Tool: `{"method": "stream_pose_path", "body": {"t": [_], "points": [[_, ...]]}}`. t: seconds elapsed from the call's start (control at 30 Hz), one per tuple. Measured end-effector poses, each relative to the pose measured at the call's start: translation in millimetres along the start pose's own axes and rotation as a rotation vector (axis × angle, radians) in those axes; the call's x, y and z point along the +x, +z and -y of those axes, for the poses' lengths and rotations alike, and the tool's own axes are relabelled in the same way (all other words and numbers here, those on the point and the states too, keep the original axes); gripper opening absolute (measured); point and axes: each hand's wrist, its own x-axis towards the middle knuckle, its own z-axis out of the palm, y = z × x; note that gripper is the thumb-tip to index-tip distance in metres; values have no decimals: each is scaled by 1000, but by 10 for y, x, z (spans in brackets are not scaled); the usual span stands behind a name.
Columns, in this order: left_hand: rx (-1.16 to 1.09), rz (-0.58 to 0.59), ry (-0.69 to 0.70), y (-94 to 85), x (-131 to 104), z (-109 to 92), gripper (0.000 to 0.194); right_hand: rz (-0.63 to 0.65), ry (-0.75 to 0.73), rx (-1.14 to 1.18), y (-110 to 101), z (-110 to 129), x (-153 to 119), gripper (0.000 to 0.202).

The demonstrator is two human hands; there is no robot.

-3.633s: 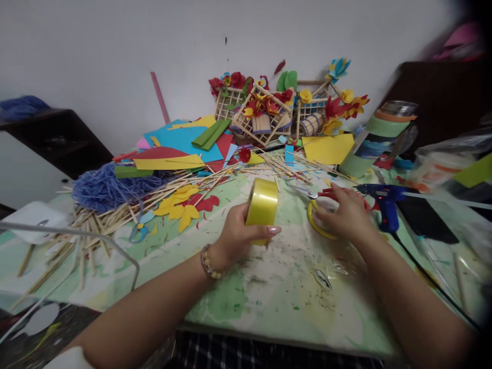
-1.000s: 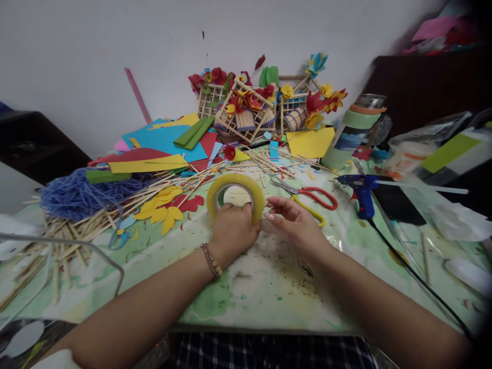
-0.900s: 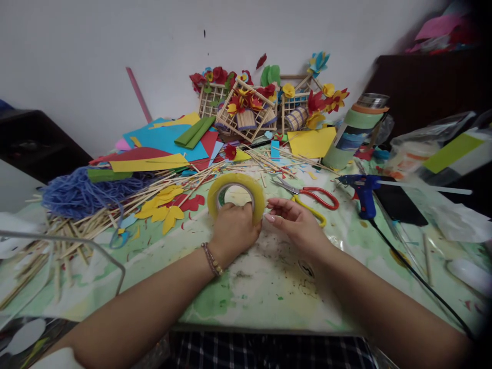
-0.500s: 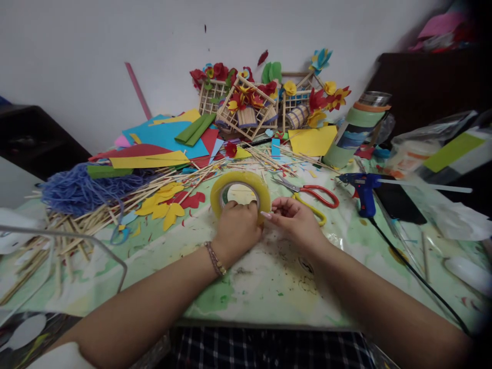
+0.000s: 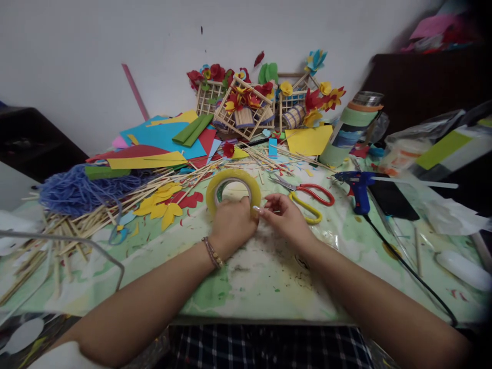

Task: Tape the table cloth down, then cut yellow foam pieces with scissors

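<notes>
A wide roll of clear yellowish packing tape (image 5: pixel 233 177) stands tilted on the table, its hollow core facing me. My left hand (image 5: pixel 235 225) is closed around the near part of its ring, fingers hooked into the core. At the right edge of the roll is my right hand (image 5: pixel 288 220), with thumb and fingers drawn together in a pinch. The thumb tip touches or nearly touches the tape; anything between the fingertips is too small to make out. Just beyond the right hand lie yellow-handled scissors (image 5: pixel 307 207) and red-handled scissors (image 5: pixel 317 193).
A blue glue gun (image 5: pixel 359 189) with its black cord lies at right, beside a phone (image 5: pixel 394 197) and a green bottle (image 5: pixel 351 128). Blue yarn (image 5: pixel 88 189), thin sticks and yellow paper petals (image 5: pixel 161 205) cover the left. Stick frames with paper flowers (image 5: pixel 244 105) stand at the back.
The view has shifted slightly, so most things sit a little further left. Both hands keep nearly the same hold and place at the tape roll.
</notes>
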Motion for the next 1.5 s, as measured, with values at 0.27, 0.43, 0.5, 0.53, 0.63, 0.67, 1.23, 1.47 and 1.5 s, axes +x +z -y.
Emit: {"method": "stream_pose_path", "body": {"t": [0.27,0.43,0.5,0.53,0.63,0.67,1.23,1.47,1.5], "points": [[-25,-34,189,-21,-42,-62,19,-85,-80,-329,19,78,-61,33],[-13,-29,164,-17,-43,-52,22,-87,11,-35,31,94,-64,48],[-9,-32,152,-14,-40,-46,24,-75,71,77,43,118,-72,53],[-11,-35,149,-14,-39,-45,24,-78,92,106,48,135,-77,53],[-22,-46,145,-14,-43,-51,23,-98,125,135,60,190,-92,51],[-24,-49,144,-15,-45,-54,22,-98,135,142,63,205,-96,50],[-49,18,182,-38,-32,-33,19,245,107,129,-210,210,35,41],[-70,107,-10,-57,61,27,37,462,65,240,-183,331,-96,33],[-83,105,-16,-54,73,38,37,394,22,232,-191,327,-83,32]]}}
